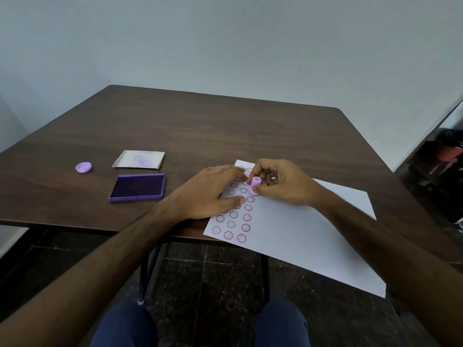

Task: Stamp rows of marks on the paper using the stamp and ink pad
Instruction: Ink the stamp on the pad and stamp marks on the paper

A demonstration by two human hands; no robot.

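A white sheet of paper (300,229) lies at the table's near right, its front part hanging over the edge. Three columns of purple flower-face marks (231,224) run along its left side. My right hand (280,182) pinches a small pink stamp (255,185) and holds it face down on the paper in the third column. My left hand (210,191) lies flat with fingers spread over the upper marks, pinning the sheet. The open purple ink pad (137,187) sits to the left of my left hand.
The ink pad's pale lid (139,159) lies behind the pad. A small lilac cap (83,167) rests further left. The dark wooden table (200,126) stands against a plain wall. Dark items stand on the floor at far right (448,146).
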